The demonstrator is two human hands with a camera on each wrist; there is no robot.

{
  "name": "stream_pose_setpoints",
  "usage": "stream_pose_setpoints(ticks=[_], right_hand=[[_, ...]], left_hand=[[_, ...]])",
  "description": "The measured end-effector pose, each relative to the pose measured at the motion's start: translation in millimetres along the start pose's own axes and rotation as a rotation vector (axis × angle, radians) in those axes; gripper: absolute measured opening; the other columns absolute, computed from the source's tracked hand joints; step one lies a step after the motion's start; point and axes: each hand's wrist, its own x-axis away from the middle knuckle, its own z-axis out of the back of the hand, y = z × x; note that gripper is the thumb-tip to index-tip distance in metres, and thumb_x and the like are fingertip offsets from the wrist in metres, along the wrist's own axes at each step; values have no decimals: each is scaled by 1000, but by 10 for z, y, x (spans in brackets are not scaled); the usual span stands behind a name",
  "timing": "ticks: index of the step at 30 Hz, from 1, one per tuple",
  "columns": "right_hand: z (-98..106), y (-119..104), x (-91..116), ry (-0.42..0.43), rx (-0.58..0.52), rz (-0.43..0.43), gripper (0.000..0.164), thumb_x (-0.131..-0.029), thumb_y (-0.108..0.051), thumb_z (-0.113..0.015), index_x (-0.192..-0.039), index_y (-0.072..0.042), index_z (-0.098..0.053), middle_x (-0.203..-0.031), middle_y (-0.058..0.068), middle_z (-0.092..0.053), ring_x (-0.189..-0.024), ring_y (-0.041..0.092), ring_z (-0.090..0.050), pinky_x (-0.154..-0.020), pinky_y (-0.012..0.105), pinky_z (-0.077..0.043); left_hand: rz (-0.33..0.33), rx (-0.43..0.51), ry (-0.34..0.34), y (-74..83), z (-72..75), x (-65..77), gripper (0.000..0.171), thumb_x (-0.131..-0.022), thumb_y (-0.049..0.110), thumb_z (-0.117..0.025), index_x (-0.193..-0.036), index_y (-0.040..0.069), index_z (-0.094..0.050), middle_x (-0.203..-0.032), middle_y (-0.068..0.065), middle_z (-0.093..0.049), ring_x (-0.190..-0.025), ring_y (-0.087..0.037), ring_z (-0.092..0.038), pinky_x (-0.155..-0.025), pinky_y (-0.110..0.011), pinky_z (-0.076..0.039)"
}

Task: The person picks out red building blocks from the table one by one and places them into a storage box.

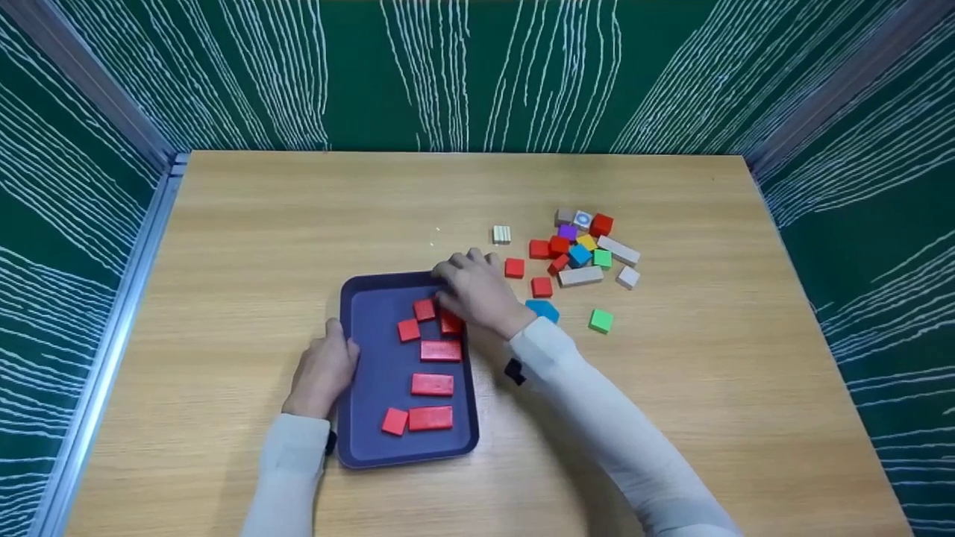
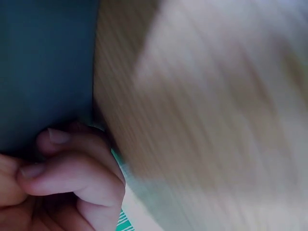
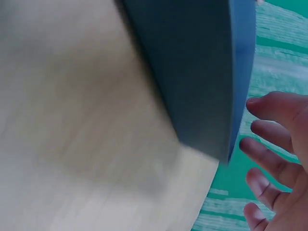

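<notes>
Rounded navy tray point(image 1: 373, 373) holding red blocks point(image 1: 432, 385); left hand point(image 1: 322, 371) gripping it, right hand point(image 1: 480, 294) spread.

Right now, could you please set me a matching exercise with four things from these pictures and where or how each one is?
1. Left hand
2. Right hand
3. Tray
4. Striped block

A. holding red blocks inside it
B. at the left side edge
C. on the table, apart from the other blocks
D. at the far right corner

Pairs: 1-B; 2-D; 3-A; 4-C
</notes>
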Motion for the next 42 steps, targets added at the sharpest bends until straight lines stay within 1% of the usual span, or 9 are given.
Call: stream_pose_setpoints(ticks=[4, 11, 15, 19, 24, 30, 33, 39, 42], right_hand=[[105, 272, 64, 7, -14, -62, 32, -94, -25, -70, -122, -10, -67, -117, 10, -65, -108, 33, -53, -90, 52, -37], [272, 802, 269, -9, -24, -212, 32, -93, -23, -72, -122, -9, -67, -121, 13, -64, -116, 36, -51, -97, 56, -32], [356, 1063, 367, 19, -6, -282, 31, -94, -24, -71, -120, -8, -67, -123, 14, -62, -118, 38, -48, -96, 58, -32], [409, 1252, 430, 32, 9, -387, 33, -95, -26, -69, -123, -8, -65, -127, 14, -58, -116, 38, -45, -93, 57, -32], [421, 1362, 461, -21, 11, -505, 42, -98, -30, -64, -134, -10, -59, -132, 17, -53, -112, 37, -41, -92, 56, -30], [373, 1404, 436, -92, 43, -570, 57, -98, -33, -64, -148, -12, -48, -143, 20, -47, -117, 39, -39, -96, 56, -30], [347, 1416, 415, -97, 45, -583, 57, -97, -33, -64, -147, -11, -48, -142, 20, -47, -116, 39, -39, -95, 56, -30], [335, 1430, 391, -95, 44, -586, 46, -97, -32, -64, -136, -8, -56, -130, 20, -56, -112, 40, -41, -93, 57, -28], [337, 1429, 379, -101, 43, -580, 45, -98, -31, -63, -135, -7, -55, -131, 20, -55, -114, 41, -40, -95, 59, -27]], left_hand=[[6, 8, -12, -8, -5, -12, 26, -103, 17, -43, -117, -5, -43, -82, -25, -59, -69, -36, -62, -60, -49, -48], [48, 25, -67, -20, 13, -27, 29, -104, 17, -41, -123, -5, -41, -83, -21, -57, -69, -32, -59, -59, -46, -47], [41, 23, -62, -25, 17, -30, 30, -104, 17, -41, -123, -6, -40, -84, -22, -58, -69, -32, -60, -59, -46, -47], [30, 18, -49, -34, 10, -27, 29, -104, 17, -41, -122, -6, -41, -84, -23, -59, -68, -32, -60, -59, -46, -48], [31, 11, -45, -28, 3, -22, 29, -104, 17, -42, -122, -6, -40, -83, -23, -58, -67, -32, -60, -57, -46, -47], [22, 9, -32, -5, -5, -22, 28, -104, 17, -43, -120, -6, -42, -85, -23, -59, -70, -33, -61, -60, -48, -48], [22, 14, -28, -6, -9, -17, 27, -104, 17, -43, -118, -5, -42, -84, -22, -59, -70, -33, -60, -60, -48, -48], [-18, 10, 24, -23, -23, -8, 26, -103, 15, -45, -117, -6, -44, -85, -28, -61, -69, -37, -63, -60, -51, -48], [-16, 11, 29, -25, -22, -12, 27, -103, 16, -44, -118, -6, -44, -86, -29, -62, -71, -39, -64, -60, -52, -49]])
